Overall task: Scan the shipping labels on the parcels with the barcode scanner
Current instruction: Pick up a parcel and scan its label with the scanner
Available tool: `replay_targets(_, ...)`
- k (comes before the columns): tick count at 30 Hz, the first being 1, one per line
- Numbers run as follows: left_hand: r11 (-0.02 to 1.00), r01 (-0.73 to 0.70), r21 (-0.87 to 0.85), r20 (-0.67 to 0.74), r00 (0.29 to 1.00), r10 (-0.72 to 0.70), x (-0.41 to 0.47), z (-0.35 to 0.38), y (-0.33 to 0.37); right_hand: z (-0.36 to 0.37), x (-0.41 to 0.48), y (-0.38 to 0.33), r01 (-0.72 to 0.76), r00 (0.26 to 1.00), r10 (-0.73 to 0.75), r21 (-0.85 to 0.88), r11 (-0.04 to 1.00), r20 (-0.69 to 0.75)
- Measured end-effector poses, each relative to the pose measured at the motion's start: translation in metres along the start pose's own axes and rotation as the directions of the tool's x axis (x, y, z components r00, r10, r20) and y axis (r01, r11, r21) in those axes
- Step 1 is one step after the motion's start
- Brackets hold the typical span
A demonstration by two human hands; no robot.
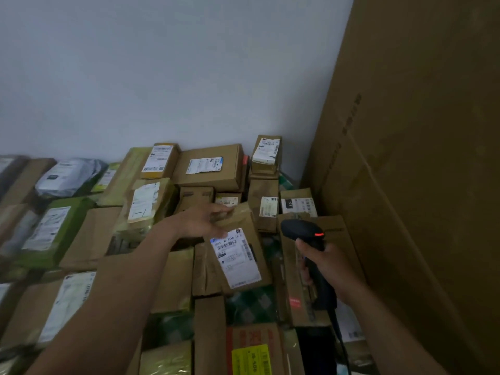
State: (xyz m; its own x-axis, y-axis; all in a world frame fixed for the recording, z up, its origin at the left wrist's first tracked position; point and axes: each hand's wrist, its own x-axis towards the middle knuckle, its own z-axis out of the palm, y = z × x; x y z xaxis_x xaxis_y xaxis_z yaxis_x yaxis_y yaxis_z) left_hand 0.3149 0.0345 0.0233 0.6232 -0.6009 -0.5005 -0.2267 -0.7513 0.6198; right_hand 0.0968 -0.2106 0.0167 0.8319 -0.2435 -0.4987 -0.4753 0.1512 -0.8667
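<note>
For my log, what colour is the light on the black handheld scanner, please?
Red-orange light, head view.

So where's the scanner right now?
In the head view, the scanner is right of centre, held in the right hand, between the tilted parcel on its left and the big carton on its right.

Ahead of you a plain pale grey wall (162, 77) fills the upper part of your view. On your right a tall brown cardboard carton (422, 171) stands in the corner against it, faint dark print running up its near edge. Low in the middle you see patches of a green-and-white checked surface (251, 304)
</note>
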Motion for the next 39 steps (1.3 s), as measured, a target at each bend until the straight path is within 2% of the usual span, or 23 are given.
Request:
replay_targets(5, 0.983, -0.013, 0.184, 0.040, 0.999, 0.005, 0.027, 0.020, 0.008, 0.002, 0.007, 0.008, -0.028, 0.999, 0.026, -0.055, 0.998, -0.028)
replay_targets(10, 0.973, 0.048, 0.227, 0.160, 0.983, -0.086, 0.047, 0.057, -0.003, 0.001, 0.012, 0.014, -0.059, 0.998, 0.057, -0.061, 0.996, -0.037)
replay_targets(14, 0.973, 0.005, 0.232, -0.015, 1.000, -0.002, 0.050, 0.085, -0.013, 0.001, 0.017, 0.020, -0.053, 0.998, 0.049, -0.116, 0.992, -0.043)
replay_targets(17, 0.968, 0.022, 0.249, -0.059, 0.998, -0.007, 0.046, 0.105, -0.019, 0.002, 0.019, 0.024, -0.041, 0.999, 0.034, -0.166, 0.985, -0.040)
replay_targets(20, 0.915, 0.081, 0.395, -0.089, 0.995, -0.050, 0.036, 0.126, -0.018, 0.006, 0.020, 0.025, -0.024, 0.999, 0.016, -0.189, 0.982, -0.041)
replay_targets(23, 0.846, 0.058, 0.529, -0.098, 0.995, -0.007, 0.024, 0.139, -0.018, 0.013, 0.017, 0.021, 0.013, 1.000, -0.018, -0.219, 0.976, -0.021)
replay_targets(25, 0.881, 0.058, 0.470, -0.194, 0.980, 0.039, 0.013, 0.140, -0.018, 0.016, 0.013, 0.018, 0.051, 0.999, -0.053, -0.255, 0.966, -0.003)
replay_targets(28, 0.942, 0.088, 0.325, -0.327, 0.945, 0.025, -0.008, 0.138, -0.022, 0.019, 0.005, 0.015, 0.110, 0.994, -0.105, -0.292, 0.950, 0.032)
replay_targets(30, 0.974, 0.114, 0.195, -0.369, 0.929, -0.035, -0.029, 0.138, -0.026, 0.022, -0.005, 0.014, 0.139, 0.990, -0.126, -0.311, 0.940, 0.060)
replay_targets(32, 0.997, 0.052, 0.065, -0.375, 0.927, -0.024, -0.053, 0.142, -0.034, 0.028, -0.018, 0.015, 0.163, 0.986, -0.140, -0.319, 0.933, 0.093)
replay_targets(35, 0.996, 0.056, 0.073, -0.459, 0.888, -0.017, -0.094, 0.155, -0.044, 0.041, -0.041, 0.019, 0.199, 0.977, -0.158, -0.363, 0.910, 0.141)
replay_targets(37, 0.991, 0.133, -0.002, -0.515, 0.849, -0.115, -0.121, 0.171, -0.051, 0.052, -0.056, 0.025, 0.195, 0.974, -0.132, -0.390, 0.900, 0.182)
replay_targets(39, 0.977, 0.215, -0.002, -0.539, 0.822, -0.182, -0.142, 0.192, -0.059, 0.062, -0.072, 0.035, 0.193, 0.971, -0.102, -0.454, 0.870, 0.217)
